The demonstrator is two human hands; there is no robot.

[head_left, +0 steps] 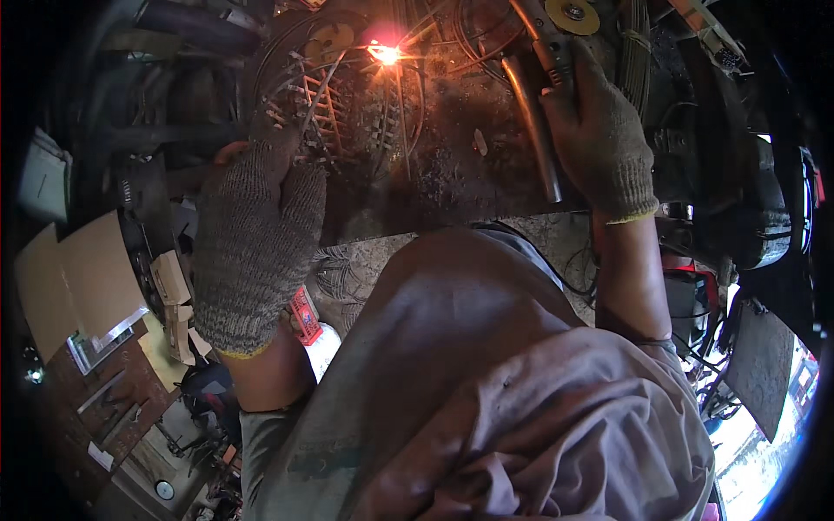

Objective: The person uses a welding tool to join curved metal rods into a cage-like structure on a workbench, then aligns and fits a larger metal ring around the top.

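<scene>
My left hand (252, 234), in a grey knitted glove, is closed around a thin metal rod (323, 91). That rod slants up toward a fierce orange-white glow (384, 54) at the far side of the dark worktable (486, 187). In a matching glove, my right hand (604, 139) grips a dark tool handle with a tube (549, 52); its far end runs out of view at the top, so its kind is unclear. Just left of that hand is a shiny metal pipe (532, 130). Several small metal pieces in rows (326, 113) lie beyond my left fingers.
A yellow disc (573, 13) and a bundle of thin rods (637, 61) lie at the far right. Looped wire (473, 26) is near the glow. Cardboard (104, 278) stands at the left, a red box (306, 317) below the table edge. Cloth covers my lap.
</scene>
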